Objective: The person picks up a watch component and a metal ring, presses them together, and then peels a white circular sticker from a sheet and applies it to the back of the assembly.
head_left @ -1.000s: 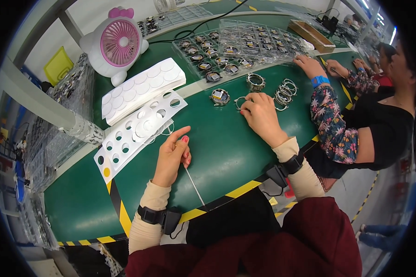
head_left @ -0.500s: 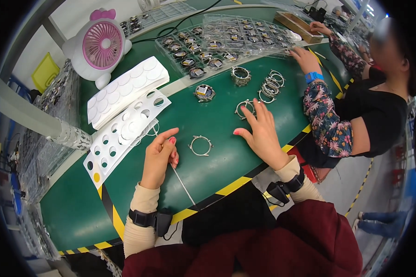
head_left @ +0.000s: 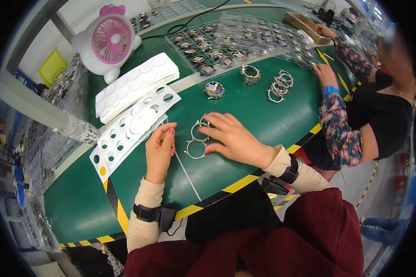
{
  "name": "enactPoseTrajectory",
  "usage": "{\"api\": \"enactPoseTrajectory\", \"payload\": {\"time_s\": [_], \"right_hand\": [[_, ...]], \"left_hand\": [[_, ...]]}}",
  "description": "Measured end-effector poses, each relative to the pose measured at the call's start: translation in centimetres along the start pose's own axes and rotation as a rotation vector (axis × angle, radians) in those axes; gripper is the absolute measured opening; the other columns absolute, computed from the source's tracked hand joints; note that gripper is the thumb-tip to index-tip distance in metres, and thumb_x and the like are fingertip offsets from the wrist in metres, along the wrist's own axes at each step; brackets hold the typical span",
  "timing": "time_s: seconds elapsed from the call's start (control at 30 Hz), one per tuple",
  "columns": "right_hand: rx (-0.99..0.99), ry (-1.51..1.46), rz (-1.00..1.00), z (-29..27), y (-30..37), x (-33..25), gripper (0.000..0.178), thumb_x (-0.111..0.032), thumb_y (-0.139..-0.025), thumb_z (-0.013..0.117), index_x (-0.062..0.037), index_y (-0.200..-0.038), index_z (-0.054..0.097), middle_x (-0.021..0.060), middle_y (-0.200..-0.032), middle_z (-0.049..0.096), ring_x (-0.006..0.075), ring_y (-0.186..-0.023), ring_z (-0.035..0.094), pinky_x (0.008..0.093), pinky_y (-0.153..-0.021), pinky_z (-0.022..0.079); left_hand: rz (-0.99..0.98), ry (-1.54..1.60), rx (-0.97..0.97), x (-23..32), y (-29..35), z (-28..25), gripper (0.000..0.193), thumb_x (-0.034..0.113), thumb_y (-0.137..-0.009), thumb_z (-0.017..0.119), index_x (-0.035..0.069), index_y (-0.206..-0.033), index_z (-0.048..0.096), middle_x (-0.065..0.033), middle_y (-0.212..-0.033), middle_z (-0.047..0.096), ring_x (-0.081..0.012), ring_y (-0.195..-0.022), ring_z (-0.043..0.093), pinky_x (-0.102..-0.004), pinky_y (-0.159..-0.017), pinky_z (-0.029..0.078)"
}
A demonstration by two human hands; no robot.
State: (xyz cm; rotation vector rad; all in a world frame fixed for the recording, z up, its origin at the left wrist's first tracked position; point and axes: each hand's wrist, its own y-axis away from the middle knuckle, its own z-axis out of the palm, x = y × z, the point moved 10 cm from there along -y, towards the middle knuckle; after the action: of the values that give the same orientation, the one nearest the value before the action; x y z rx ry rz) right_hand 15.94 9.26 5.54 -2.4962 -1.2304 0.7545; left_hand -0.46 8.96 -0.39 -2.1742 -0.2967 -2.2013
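My right hand (head_left: 238, 141) reaches in from the right, its fingertips on the rim of a silver watch case ring (head_left: 198, 131). A second silver watch case ring (head_left: 196, 149) lies just below the first, close to my right thumb. On the left, my left hand (head_left: 159, 154) has its thumb pressed to the forefinger; whatever they pinch is hidden. A thin white stick (head_left: 188, 176) runs from beside these fingers towards the front edge; I cannot tell whether they hold it. Perforated white sheets (head_left: 125, 134) lie left of that hand.
Further back are a filled watch case (head_left: 214, 90), a ring stack (head_left: 250, 74) and several overlapping rings (head_left: 281, 86). Clear trays of watch parts (head_left: 208, 46) stand behind. A pink-and-white fan (head_left: 111, 41) is at back left. A co-worker's hand (head_left: 326, 74) rests at the right.
My right hand has come left, bringing a ring from near the overlapping rings to beside the lone one. My left forefinger has bent in towards the thumb. The view has shifted slightly.
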Motion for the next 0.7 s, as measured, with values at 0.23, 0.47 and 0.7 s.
{"api": "enactPoseTrajectory", "payload": {"time_s": [0.23,0.47,0.7], "right_hand": [[0.113,-0.136,-0.089,-0.6,-6.9,0.0,0.030,-0.015,-0.077,0.065,-0.0021,-0.104,0.061,0.0161,-0.111,0.056,0.0332,-0.106,0.050,0.0400,-0.089,0.041],[0.235,0.008,-0.112,2.2,-16.1,2.1,0.033,-0.014,-0.076,0.063,-0.0025,-0.107,0.059,0.0153,-0.114,0.055,0.0334,-0.104,0.051,0.0400,-0.088,0.044],[0.007,0.278,-0.028,7.6,-20.6,4.4,0.024,-0.022,-0.071,0.067,-0.0070,-0.090,0.063,0.0135,-0.100,0.062,0.0293,-0.095,0.057,0.0397,-0.076,0.044]], "left_hand": [[0.138,-0.136,0.070,0.1,-0.8,-1.3,0.017,0.011,-0.091,0.051,0.003,-0.102,0.061,0.0059,-0.062,0.044,-0.0015,-0.050,0.036,-0.0172,-0.044,0.027],[0.161,-0.146,0.040,0.8,-0.9,-0.5,0.015,0.010,-0.089,0.053,0.003,-0.097,0.063,0.0048,-0.065,0.050,-0.0033,-0.056,0.040,-0.0185,-0.050,0.032],[0.159,-0.206,0.043,0.4,-0.6,-0.9,0.016,0.010,-0.091,0.050,0.002,-0.099,0.061,0.0054,-0.058,0.042,-0.0026,-0.047,0.035,-0.0184,-0.043,0.027]]}}
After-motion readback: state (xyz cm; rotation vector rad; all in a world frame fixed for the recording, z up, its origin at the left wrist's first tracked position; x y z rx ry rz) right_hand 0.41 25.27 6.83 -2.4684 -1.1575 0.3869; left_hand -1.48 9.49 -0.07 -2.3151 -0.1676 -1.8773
